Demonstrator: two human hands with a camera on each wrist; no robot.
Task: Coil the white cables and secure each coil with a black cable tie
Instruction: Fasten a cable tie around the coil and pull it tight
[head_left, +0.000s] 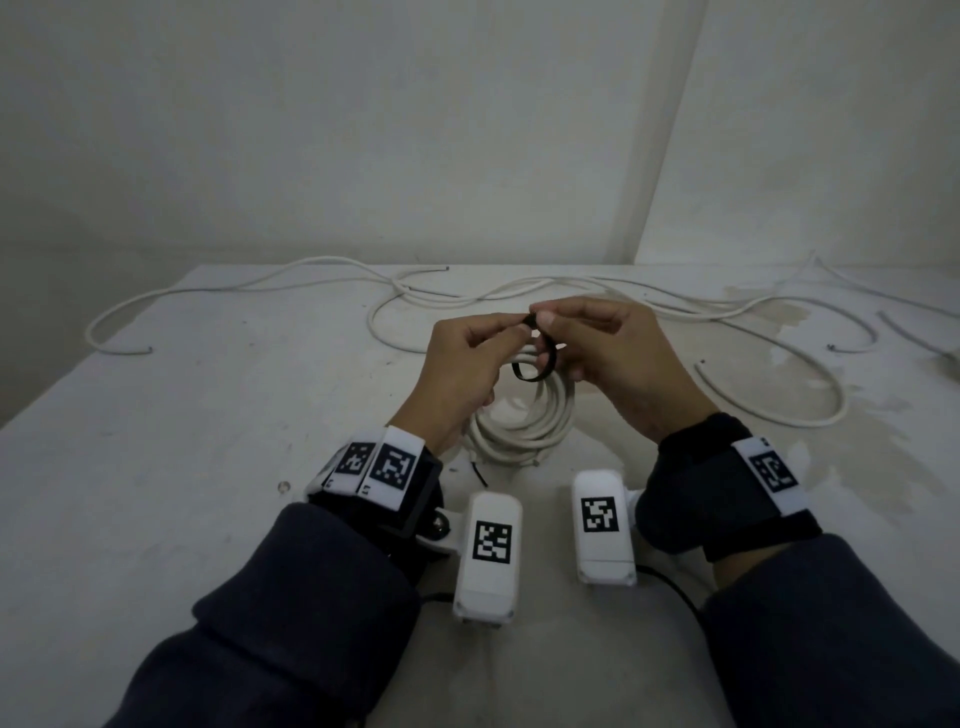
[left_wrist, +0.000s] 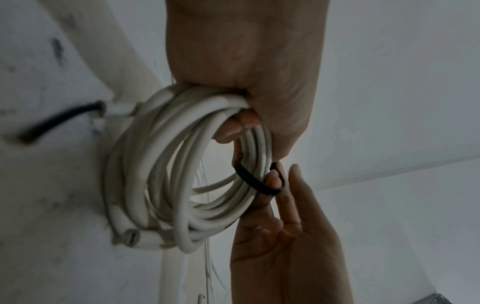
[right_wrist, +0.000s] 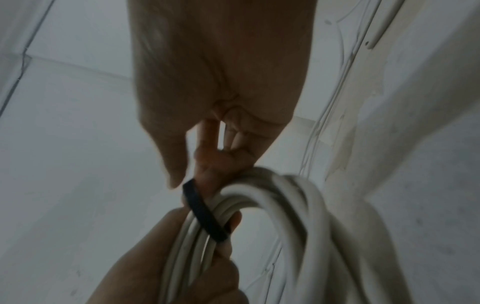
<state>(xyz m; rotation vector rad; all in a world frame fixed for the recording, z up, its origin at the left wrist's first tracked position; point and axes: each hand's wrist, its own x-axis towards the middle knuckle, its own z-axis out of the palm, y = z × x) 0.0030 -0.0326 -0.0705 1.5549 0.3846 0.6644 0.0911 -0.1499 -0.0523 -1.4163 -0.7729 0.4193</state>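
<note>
Step in hand: fastening a black cable tie (head_left: 535, 358) round the white coil (head_left: 522, 415), which is held up just above the surface (head_left: 208, 467) at the centre of the head view.
Left hand (head_left: 467, 364): its lower fingers curl through the coil and carry the bundle, as the left wrist view shows; thumb and forefinger pinch one end of the tie at the top.
Right hand (head_left: 618, 358): thumb and forefinger pinch the tie's other end, touching the left fingertips; a lower finger (left_wrist: 272, 181) sits inside the tie's loop, and the rest of the hand is loosely curled.
Tie: it loops slackly round one side of the coil, at the centre right of the left wrist view, not yet drawn tight.
Fastening: the ends meet between the fingertips, but whether one is threaded through the other is probably too small to tell here.
Loose cables (head_left: 260, 286): several white lengths lie uncoiled across the far part of the surface, from upper left to right edge of the head view, so I judge the task well short of done.
Risk, slack: the turns lie unevenly, and if the left grip eases before the tie closes, an outer turn could spring free and the coil would open.
Risk, finger: tightening with the right finger inside the loop would trap it or leave the tie loose.
Risk, slip: the pinch holds only the tie's tips, so a tug could pull an end out.
</note>
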